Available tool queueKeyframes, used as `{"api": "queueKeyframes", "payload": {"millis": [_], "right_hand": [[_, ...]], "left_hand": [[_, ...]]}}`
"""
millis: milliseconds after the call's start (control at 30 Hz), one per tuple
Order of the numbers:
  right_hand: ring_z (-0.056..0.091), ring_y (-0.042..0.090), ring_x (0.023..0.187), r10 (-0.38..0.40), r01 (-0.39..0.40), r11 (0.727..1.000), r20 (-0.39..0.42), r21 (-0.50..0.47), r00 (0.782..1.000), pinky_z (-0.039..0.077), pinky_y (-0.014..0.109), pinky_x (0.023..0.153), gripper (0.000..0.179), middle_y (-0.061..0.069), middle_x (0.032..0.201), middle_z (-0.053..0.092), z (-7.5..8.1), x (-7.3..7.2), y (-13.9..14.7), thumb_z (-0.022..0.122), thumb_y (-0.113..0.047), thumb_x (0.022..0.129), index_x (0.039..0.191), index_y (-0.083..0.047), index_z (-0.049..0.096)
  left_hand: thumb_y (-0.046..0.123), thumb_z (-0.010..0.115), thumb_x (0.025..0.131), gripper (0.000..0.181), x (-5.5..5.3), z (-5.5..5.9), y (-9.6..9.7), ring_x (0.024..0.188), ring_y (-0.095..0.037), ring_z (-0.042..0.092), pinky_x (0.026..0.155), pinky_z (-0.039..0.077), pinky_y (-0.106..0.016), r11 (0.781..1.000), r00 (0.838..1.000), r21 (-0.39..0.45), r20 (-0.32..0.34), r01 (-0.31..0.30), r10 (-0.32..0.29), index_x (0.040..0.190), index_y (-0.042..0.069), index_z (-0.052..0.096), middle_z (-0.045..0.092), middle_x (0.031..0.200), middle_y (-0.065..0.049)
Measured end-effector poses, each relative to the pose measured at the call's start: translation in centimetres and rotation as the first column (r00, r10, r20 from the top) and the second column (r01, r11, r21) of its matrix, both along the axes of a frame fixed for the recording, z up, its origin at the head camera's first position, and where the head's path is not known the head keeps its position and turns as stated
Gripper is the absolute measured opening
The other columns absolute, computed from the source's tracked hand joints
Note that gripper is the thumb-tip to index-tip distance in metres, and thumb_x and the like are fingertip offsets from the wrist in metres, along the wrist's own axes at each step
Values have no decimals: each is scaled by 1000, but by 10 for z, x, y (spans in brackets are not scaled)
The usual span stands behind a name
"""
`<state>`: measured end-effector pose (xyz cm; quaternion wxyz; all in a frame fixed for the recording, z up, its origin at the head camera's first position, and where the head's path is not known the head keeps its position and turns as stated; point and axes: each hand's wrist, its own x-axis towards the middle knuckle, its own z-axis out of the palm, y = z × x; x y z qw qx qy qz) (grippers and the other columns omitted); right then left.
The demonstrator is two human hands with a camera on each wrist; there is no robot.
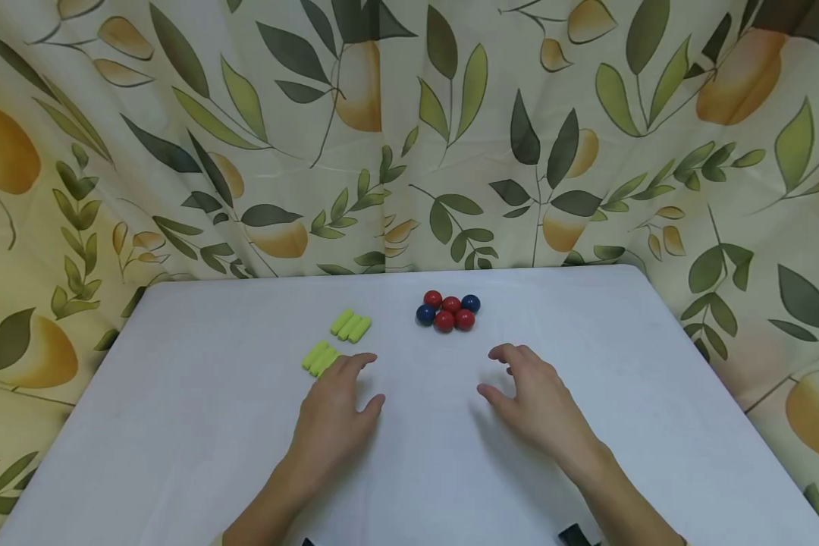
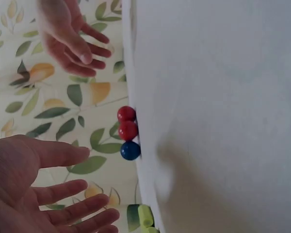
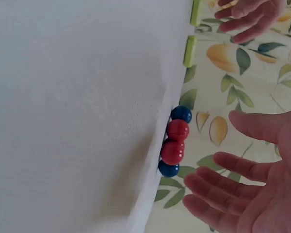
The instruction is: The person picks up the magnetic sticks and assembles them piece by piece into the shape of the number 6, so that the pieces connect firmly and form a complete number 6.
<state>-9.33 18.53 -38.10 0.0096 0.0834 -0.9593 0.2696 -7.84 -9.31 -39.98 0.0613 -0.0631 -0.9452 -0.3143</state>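
My left hand [image 1: 334, 421] hovers over the white table with fingers spread and nothing in them, its fingertips overlapping the nearer group of lime-green sticks [image 1: 320, 358]. Just behind lies a second group of short green sticks [image 1: 350, 326], side by side. Several glossy balls, red ones [image 1: 444, 321] and two blue ones [image 1: 426, 315], sit in a tight cluster at the far middle. To the right of them and closer to me, my right hand [image 1: 542, 402] is held with relaxed fingers, holding nothing. In the right wrist view, its palm [image 3: 276, 189] shows bare beside the balls [image 3: 172, 152].
A white cloth covers the table [image 1: 198, 425]. Behind it hangs a curtain [image 1: 409, 152] printed with leaves and orange fruit, reaching along the back and both sides. Black strap pieces [image 1: 575, 535] show by the right forearm at the bottom edge.
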Motion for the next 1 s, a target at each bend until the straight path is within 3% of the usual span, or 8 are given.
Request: {"api": "queueKeyframes", "payload": {"millis": [200, 367, 767, 1000], "right_hand": [[68, 35, 108, 29, -28, 999, 27, -41, 999, 57, 54, 89, 44, 17, 123, 69, 2, -14, -1, 80, -23, 91, 128, -4, 66], [69, 35, 108, 26, -23, 998, 44, -64, 999, 59, 53, 90, 41, 18, 124, 69, 4, -27, -3, 78, -22, 92, 127, -4, 66], [71, 33, 111, -3, 34, 975, 143, -220, 990, 59, 50, 94, 42, 20, 129, 67, 1, -65, -5, 73, -22, 97, 133, -4, 63], [70, 36, 114, -36, 71, 966, 142, -249, 989, 56, 53, 97, 41, 19, 130, 67, -3, -82, -7, 72, -18, 96, 133, -4, 64]], "left_hand": [[12, 80, 88, 46, -8, 3, -10, 114, -29, 68, 89, 57, -48, 996, 998, 86, 57, -26, 22, 132, 13, 68, 70, 125, -8], [11, 79, 87, 44, -16, 2, -21, 107, -29, 69, 88, 56, -46, 994, 997, 98, 59, -45, 40, 130, 11, 69, 71, 119, -8], [6, 75, 87, 41, -33, 5, -37, 100, -32, 65, 84, 54, -46, 996, 989, 46, 126, -80, 74, 128, 6, 70, 69, 111, -14], [2, 76, 82, 43, -40, 2, -41, 94, -32, 63, 78, 52, -42, 998, 989, -5, 136, -66, 66, 125, 5, 71, 68, 106, -15]]}}
